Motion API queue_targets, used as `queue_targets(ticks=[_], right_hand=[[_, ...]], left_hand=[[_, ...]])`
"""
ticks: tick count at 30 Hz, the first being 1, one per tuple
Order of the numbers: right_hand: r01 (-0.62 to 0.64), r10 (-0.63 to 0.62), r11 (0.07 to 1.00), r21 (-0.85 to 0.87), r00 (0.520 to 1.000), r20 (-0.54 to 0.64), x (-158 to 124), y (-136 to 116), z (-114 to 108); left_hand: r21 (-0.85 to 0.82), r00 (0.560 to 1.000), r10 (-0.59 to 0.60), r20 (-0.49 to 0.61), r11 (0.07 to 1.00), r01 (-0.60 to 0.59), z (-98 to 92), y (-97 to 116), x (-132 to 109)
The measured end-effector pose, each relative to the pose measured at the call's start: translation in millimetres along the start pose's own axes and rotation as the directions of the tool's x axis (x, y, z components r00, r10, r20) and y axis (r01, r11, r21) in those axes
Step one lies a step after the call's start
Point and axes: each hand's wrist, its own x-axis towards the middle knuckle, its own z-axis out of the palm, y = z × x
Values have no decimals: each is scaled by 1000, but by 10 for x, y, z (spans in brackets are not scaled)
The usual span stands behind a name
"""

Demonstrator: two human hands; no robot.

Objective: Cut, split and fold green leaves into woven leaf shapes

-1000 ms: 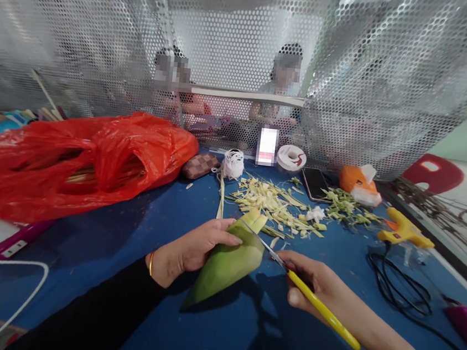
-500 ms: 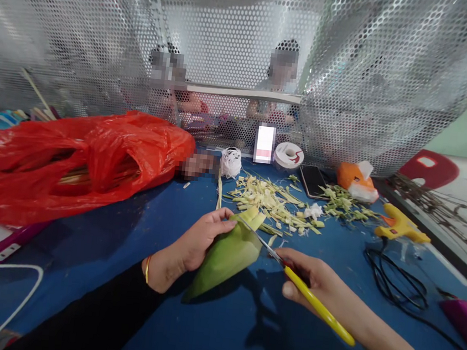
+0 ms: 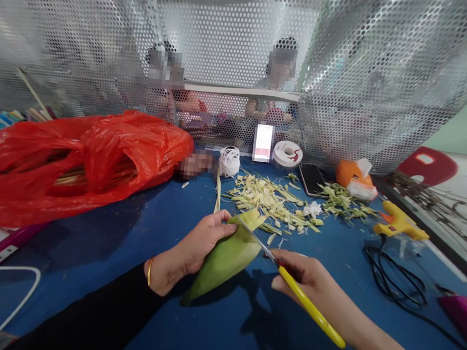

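Note:
My left hand (image 3: 203, 241) is closed on a green corn husk (image 3: 228, 258), thumb on top near its wide, pale end. The pointed end hangs down toward me over the blue table. My right hand (image 3: 304, 277) grips yellow-handled scissors (image 3: 311, 306), with a long handle running out below the palm. Their metal blades lie across the upper part of the husk, close to my left thumb. How far the blades are apart is hard to make out. Behind the husk, a pile of pale green trimmings (image 3: 262, 197) covers part of the table.
A red plastic bag (image 3: 106, 156) spreads over the left side. At the back are a ball of white string (image 3: 229, 162), a ribbon spool (image 3: 287, 155) and a dark phone (image 3: 311, 179). A yellow glue gun (image 3: 399, 221) with a black cord (image 3: 389, 280) lies right. A perforated screen (image 3: 231, 35) stands behind.
The scissors and my right hand have shifted slightly left along the husk. My left hand keeps its hold, and the whole view has moved a little.

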Motion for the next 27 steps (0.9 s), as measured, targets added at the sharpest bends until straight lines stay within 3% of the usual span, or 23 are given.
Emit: queue_targets(ticks=[8,13,20,27], right_hand=[[81,-81,997,-7,997,6,-35,45,5],[66,-67,997,-26,998,-8,-76,-3,-2],[58,-58,998,-3,998,-10,-9,-12,32],[69,-72,993,-93,997,-27,27,87,35]], left_hand=[[11,998,-6,56,1000,6,-8,-2,-1],[-3,992,-43,116,999,43,17,-13,-34],[-11,995,-47,92,999,48,1,-24,-11],[-32,993,-82,83,996,85,12,-28,6]])
